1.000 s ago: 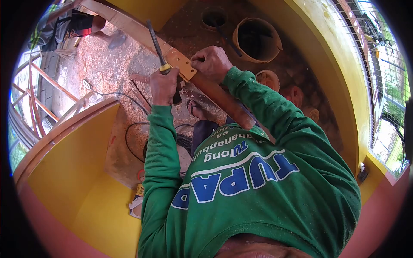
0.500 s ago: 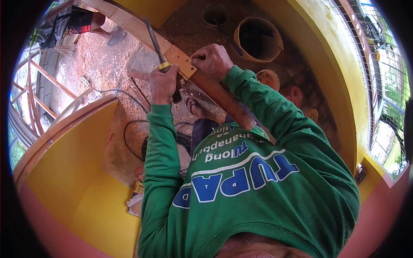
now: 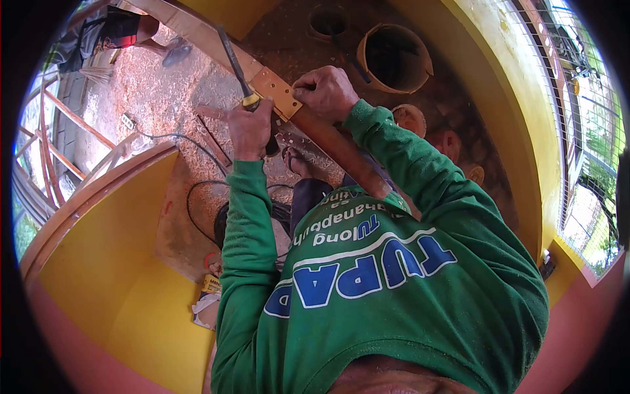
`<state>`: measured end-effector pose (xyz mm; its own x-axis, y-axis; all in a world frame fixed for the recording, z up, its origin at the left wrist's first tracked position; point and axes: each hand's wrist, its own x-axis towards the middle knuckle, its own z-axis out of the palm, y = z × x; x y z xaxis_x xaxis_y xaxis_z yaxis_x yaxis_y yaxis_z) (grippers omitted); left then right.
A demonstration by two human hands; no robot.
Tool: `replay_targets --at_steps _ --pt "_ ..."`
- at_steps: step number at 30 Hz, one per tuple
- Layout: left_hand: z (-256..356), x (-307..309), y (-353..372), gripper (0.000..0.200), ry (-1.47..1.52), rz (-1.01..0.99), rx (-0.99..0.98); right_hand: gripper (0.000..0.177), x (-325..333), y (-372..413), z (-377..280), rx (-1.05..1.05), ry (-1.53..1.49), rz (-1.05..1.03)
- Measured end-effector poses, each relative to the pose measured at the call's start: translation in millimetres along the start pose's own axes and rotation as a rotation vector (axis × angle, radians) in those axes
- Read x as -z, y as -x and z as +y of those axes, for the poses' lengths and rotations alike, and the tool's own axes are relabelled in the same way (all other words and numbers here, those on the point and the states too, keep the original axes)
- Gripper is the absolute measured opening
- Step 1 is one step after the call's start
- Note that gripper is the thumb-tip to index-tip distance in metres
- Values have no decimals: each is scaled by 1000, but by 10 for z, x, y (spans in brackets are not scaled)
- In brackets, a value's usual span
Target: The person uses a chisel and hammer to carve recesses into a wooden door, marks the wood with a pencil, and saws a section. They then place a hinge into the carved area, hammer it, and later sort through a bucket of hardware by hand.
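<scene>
My left hand [image 3: 249,133] is closed around the yellow-and-black handle of a long metal-shafted hand tool [image 3: 231,56]. Its shaft points up and to the left; whether it is a chisel or a screwdriver I cannot make out. Beside this hand, a copper-coloured plate with several holes, like a hinge leaf [image 3: 276,90], lies on a long wooden rail [image 3: 341,150] that slants toward my body. My right hand [image 3: 326,93] is at the plate's right edge, fingers curled and pinched together. Anything between those fingertips is hidden.
Wood shavings [image 3: 157,79] cover the floor. A bucket [image 3: 396,59] stands at the upper right. A power strip [image 3: 128,121] with a cord lies at left. Curved yellow walls [image 3: 111,249] flank me. Another person's leg [image 3: 147,33] shows at upper left.
Almost nothing differs. The view has shifted very slightly; both hands, the tool and the plate keep their places relative to each other.
</scene>
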<state>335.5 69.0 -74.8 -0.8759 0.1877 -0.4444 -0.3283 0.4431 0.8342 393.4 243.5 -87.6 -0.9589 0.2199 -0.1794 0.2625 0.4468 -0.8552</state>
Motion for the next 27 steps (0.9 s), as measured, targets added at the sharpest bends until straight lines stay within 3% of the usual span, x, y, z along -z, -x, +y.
replay_targets --at_steps 10,13,16,19,22,23,24,25,27 --pt "-68 -95 -16 26 100 83 9 23 8 -46 16 -32 -14 -30" --pt "-66 -121 1 26 40 135 -74 26 23 -52 29 -20 -12 -43" --pt "102 -144 104 26 -112 200 -99 27 3 2 -14 18 -33 106" --pt "149 -138 149 26 44 128 41 26 135 194 -346 -50 -200 213" --pt "-229 -186 -96 30 163 135 3 21 211 526 -1016 139 -968 -176" --pt "-387 -198 -200 31 161 168 -54 21 302 653 -1347 403 -980 -300" --pt "-440 -197 -217 33 117 202 -84 22 259 801 -1657 488 -1214 -488" --pt "-114 -250 -19 32 -40 326 2 23 216 947 -1966 535 -1432 -713" --pt "-141 -177 -103 52 -332 317 115 22 192 1064 -2305 690 -1530 -943"
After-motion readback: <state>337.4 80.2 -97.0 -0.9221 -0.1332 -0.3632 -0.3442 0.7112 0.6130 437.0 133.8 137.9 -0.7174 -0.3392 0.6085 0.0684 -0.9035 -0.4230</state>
